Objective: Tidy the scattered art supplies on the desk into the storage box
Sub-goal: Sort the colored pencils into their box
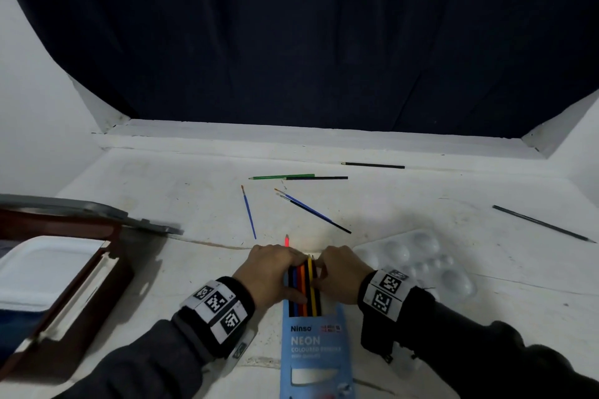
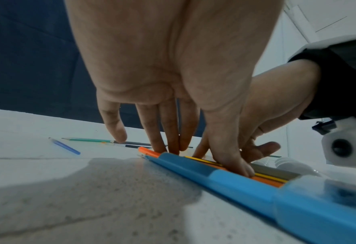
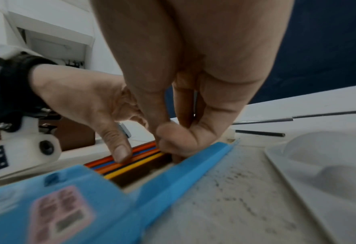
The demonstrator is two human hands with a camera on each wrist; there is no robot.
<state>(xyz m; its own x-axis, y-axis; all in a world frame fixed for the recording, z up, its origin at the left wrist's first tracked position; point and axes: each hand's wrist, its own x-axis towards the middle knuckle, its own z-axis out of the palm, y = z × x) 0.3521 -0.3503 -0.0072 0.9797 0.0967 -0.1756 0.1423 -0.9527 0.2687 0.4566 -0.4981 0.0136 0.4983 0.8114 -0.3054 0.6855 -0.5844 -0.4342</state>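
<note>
Pencils are lying half inside the blue pencil pack, which is resting flat on the desk at the near centre, and we are working them in with both hands. Our left hand is pressing straight fingers on the tips and its thumb on the orange barrels; it is curled round nothing. Our right hand is pinching at the dark pencil on the right edge of the row, though we cannot tell exactly which barrel its fingertips are closing on.

We are judging several risks. A pink pencil tip is poking out beyond our left fingers, so pushing unevenly could jam that one against the pack mouth or snap its point. The pack is lying loose, held by nothing except our pressure, so a firm shove could slide it towards us. Its thin side wall could buckle if the row is forced.

The storage box is sitting open at the near left, well apart from the pack. Still loose farther away are a green pencil, dark pencils, blue brushes and, at the right, a white palette just beside our right wrist, which a careless sweep could knock.
</note>
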